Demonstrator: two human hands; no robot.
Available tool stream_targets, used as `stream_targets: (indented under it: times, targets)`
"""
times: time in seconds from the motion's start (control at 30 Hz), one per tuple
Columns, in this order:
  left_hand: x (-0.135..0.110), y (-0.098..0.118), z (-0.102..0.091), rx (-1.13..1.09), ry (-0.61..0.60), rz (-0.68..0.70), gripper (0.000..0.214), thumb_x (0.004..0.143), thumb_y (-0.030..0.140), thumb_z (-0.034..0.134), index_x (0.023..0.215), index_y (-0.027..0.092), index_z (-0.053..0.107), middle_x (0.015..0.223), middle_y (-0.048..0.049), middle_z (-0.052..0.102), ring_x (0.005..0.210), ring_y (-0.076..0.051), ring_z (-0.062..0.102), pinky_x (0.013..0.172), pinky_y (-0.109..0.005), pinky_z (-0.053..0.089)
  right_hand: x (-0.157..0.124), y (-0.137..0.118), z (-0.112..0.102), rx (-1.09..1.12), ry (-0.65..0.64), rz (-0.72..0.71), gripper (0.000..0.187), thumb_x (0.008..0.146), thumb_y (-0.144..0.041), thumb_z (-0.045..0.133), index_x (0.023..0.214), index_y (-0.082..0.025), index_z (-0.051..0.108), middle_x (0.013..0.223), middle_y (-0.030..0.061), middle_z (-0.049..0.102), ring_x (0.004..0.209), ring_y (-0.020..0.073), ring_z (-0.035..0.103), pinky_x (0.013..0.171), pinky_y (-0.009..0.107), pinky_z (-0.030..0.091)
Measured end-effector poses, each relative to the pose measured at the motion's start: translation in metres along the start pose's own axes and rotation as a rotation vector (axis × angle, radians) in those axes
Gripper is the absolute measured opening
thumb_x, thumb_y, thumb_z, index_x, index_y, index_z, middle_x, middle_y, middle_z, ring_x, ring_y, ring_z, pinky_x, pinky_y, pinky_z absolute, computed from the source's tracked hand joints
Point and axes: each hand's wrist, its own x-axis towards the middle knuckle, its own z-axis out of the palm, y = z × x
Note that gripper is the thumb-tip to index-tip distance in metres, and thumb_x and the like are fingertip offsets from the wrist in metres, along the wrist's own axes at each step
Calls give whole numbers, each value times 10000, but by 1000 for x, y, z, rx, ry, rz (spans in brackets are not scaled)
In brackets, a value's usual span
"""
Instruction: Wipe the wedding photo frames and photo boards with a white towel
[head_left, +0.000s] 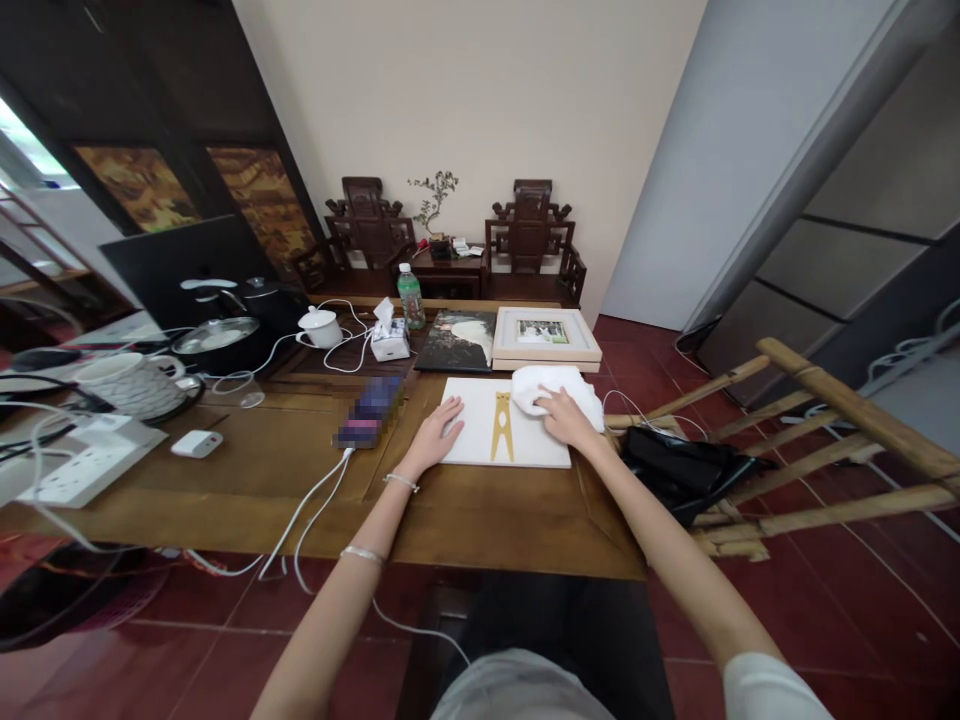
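1. The white panel lies flat on the wooden table, near its right end. It is rectangular and plain, with a gold clothespin-shaped figure in the middle.
2. The left hand rests palm down on the panel's left edge, fingers spread.
3. The right hand lies on a crumpled white cloth at the panel's upper right corner. Whether its fingers clutch the cloth cannot be told.

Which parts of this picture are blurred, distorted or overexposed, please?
Head view: a pixelated patch hides something on the table left of the left hand; wide-angle distortion leans the dark cabinet and the grey panel outward; the window at far left is blown out; the white board and the cloth under the right hand are sharp and evenly lit.
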Motion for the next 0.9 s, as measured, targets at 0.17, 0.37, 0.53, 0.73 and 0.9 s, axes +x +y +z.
stream_targets:
  times: [0.17,0.37,0.53,0.73,0.9]
  targets:
    - [1,0,1,5,0,1,474,889,411,448,1251,135,577,1381,-119,501,1338,-236,394,1138,-434,281,-35,-22,5,-75,-15,-33,499,672,33,377,1069,-112,643,1359,190,503,1392,288,255,1088,606,177]
    - [0,1,1,-4,5,4,460,886,406,449,1244,150,585,1376,-108,511,1331,-236,405,1135,-429,290,-110,-57,0,4,-59,-163,472,640,57,367,927,-160,673,1395,110,487,1399,279,238,1112,612,141]
    - [0,1,1,-10,10,12,469,888,405,440,1247,140,583,1372,-108,515,1330,-230,407,1137,-418,288,-108,-51,-6,63,-72,-156,472,636,35,375,943,-164,673,1295,138,577,1352,233,352,1122,544,201]
    - [0,2,-1,-7,1,-3,479,884,397,445,1253,121,577,1381,-122,502,1336,-231,399,1137,-420,285,-36,-14,-2,9,-8,-71,498,634,18,384,1003,-170,660,1202,119,641,1330,246,390,1098,527,234]
    - [0,4,-2,-11,-12,-11,464,885,391,449,1255,143,580,1388,-103,497,1336,-231,398,1137,-419,287,-2,-2,2,-26,16,-15,525,656,21,375,1074,-142,647,1249,145,608,1350,270,353,1075,549,238]
